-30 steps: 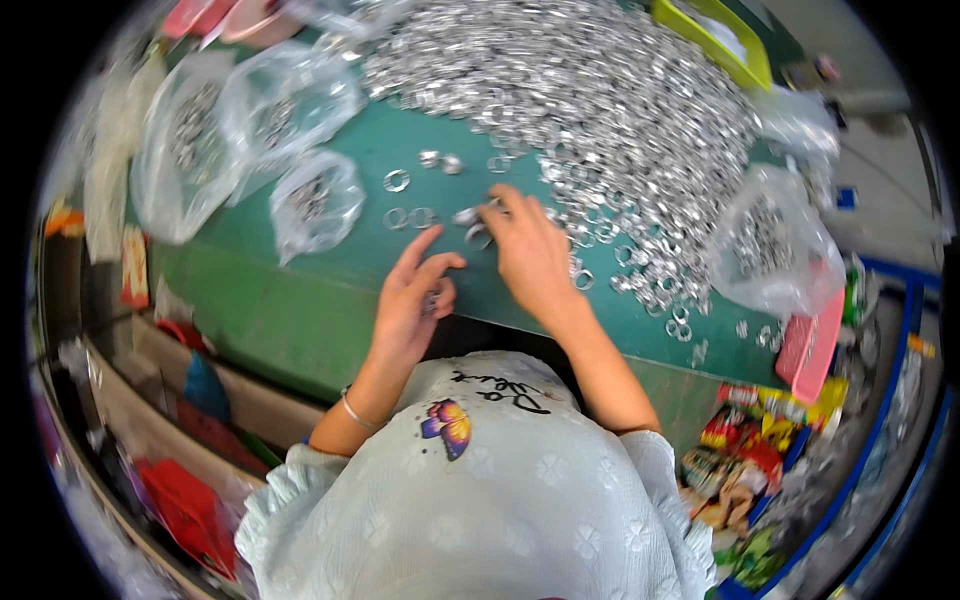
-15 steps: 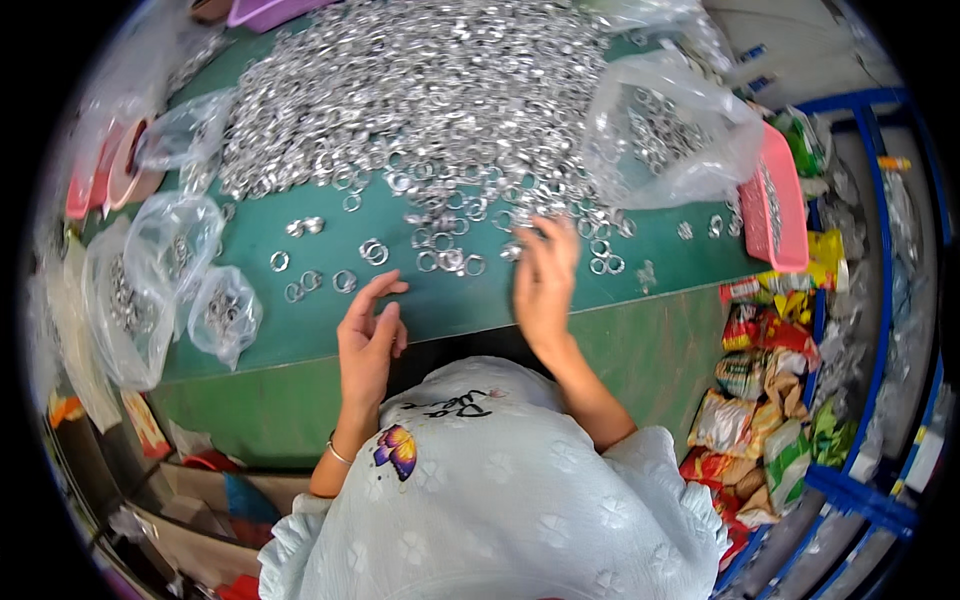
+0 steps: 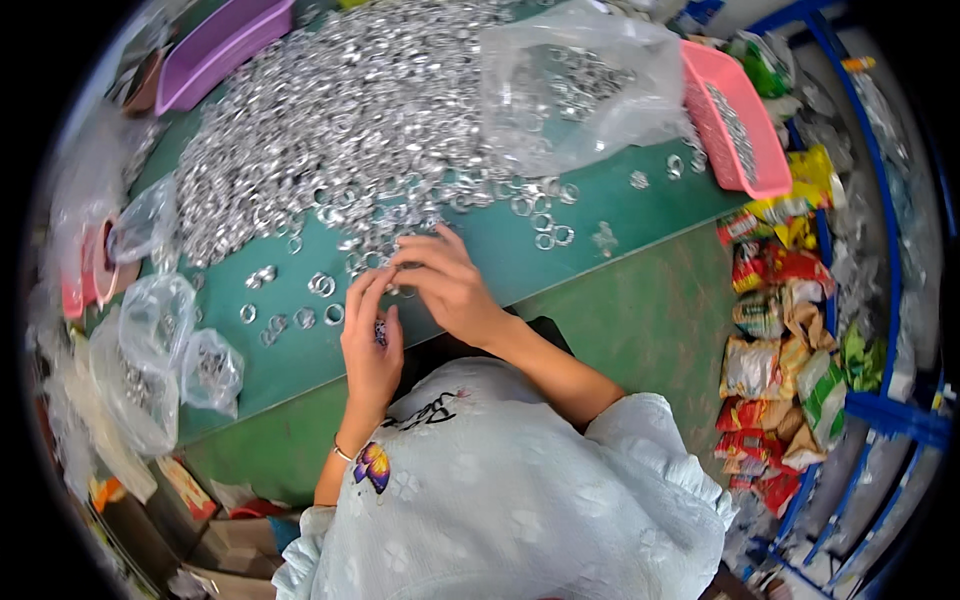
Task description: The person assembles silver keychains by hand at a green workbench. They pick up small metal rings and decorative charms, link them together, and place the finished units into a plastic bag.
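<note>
My left hand (image 3: 371, 352) is raised over the table's near edge, its fingers curled around small silvery metal rings (image 3: 380, 332) that show between thumb and fingers. My right hand (image 3: 452, 292) has come up against it, fingers bent and tips touching the left fingertips. What the right fingers hold, if anything, is mostly hidden. Just beyond both hands lie loose rings at the edge of a big heap of rings (image 3: 340, 110). To the left, a few rings (image 3: 305, 318) lie apart in small groups on the green table (image 3: 620, 185).
A clear plastic bag (image 3: 510, 110) with rings and a pink basket (image 3: 765, 170) stand at the right. Several small bags of rings (image 3: 212, 370) lie at the left, a purple basket (image 3: 215, 55) at the far left. Snack packets (image 3: 760, 365) hang beside a blue rack (image 3: 880, 230).
My right hand has moved left from the loose rings to meet my left hand. The left fingers have curled, and rings now show in them. The view has turned and shifted.
</note>
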Demonstrator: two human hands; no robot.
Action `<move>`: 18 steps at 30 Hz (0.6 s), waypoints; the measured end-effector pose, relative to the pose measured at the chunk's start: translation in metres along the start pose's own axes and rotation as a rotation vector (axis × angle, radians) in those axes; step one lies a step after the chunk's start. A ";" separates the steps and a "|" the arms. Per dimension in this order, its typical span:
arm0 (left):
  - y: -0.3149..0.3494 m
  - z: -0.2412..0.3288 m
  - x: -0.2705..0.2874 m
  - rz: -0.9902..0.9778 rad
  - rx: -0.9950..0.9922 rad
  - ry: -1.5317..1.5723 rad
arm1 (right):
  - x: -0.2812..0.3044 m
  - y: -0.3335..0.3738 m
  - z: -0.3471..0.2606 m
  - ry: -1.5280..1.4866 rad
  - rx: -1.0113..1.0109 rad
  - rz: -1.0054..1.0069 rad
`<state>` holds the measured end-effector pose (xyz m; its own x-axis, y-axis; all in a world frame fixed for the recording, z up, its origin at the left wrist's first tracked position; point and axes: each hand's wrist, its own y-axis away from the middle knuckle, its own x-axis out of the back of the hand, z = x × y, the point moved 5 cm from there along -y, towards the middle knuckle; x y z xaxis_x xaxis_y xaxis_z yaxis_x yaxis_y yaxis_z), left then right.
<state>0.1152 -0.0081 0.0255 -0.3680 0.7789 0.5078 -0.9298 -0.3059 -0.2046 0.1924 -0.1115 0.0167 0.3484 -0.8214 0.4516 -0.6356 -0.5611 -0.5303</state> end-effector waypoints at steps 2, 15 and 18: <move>-0.009 0.014 -0.017 -0.110 -0.057 -0.092 | 0.033 0.010 0.011 0.009 -0.119 0.155; -0.010 -0.001 -0.024 -0.236 -0.027 -0.451 | 0.092 0.039 0.040 0.613 -0.318 0.329; -0.007 0.006 -0.019 -0.217 0.009 -0.426 | 0.094 0.054 0.043 0.438 -0.420 0.251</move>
<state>0.1283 -0.0244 0.0223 -0.1325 0.5319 0.8364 -0.9847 -0.1673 -0.0496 0.2210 -0.2233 -0.0002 -0.1019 -0.7549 0.6478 -0.9070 -0.1970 -0.3723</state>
